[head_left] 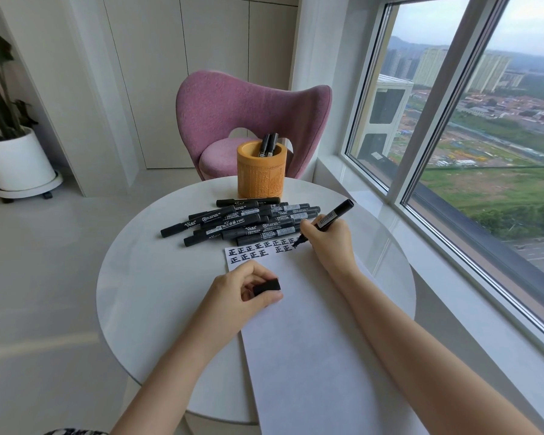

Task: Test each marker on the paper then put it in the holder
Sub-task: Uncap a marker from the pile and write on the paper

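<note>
We have the right hand point(328, 243) clamped on an uncapped marker point(335, 215), its tip down on the paper point(311, 324) at the end of the top row of marks. The left hand point(236, 299) curls its fingers round the cap point(266, 287), resting on the sheet. The risks, as we judge them: the writing hand sits just beside the pile of markers point(233, 219), so a nudge could roll one off the table point(145, 277), and a wrist dragged over wet ink may smear it. The holder point(261, 171) waits behind the pile.
</note>
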The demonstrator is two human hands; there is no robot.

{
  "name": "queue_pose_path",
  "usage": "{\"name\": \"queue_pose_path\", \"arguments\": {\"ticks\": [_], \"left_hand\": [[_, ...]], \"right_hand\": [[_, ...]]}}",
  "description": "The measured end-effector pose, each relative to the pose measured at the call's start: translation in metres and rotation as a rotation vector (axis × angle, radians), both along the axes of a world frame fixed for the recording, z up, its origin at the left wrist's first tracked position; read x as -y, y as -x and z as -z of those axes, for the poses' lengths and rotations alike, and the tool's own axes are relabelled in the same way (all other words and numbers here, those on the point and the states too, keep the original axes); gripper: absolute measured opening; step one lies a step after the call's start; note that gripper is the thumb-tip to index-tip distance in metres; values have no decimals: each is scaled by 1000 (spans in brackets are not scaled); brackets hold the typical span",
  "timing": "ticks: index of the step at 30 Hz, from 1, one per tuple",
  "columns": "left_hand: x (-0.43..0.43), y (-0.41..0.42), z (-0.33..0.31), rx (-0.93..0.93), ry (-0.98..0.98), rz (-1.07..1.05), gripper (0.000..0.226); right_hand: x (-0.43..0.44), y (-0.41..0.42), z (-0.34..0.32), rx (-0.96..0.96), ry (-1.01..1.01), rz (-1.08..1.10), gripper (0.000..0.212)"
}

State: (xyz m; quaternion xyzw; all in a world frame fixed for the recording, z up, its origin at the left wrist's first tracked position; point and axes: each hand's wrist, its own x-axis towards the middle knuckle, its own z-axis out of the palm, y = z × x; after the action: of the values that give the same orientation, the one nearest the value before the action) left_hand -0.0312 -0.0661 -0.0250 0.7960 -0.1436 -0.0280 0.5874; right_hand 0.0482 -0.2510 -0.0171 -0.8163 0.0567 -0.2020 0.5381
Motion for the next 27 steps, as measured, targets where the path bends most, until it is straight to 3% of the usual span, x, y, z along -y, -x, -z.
{"name": "queue_pose_path", "arguments": {"ticks": [27], "left_hand": [[-1,-1,2,-7,-6,2,18]], "right_hand": [[0,1,1,12,1,-24,43]]}}
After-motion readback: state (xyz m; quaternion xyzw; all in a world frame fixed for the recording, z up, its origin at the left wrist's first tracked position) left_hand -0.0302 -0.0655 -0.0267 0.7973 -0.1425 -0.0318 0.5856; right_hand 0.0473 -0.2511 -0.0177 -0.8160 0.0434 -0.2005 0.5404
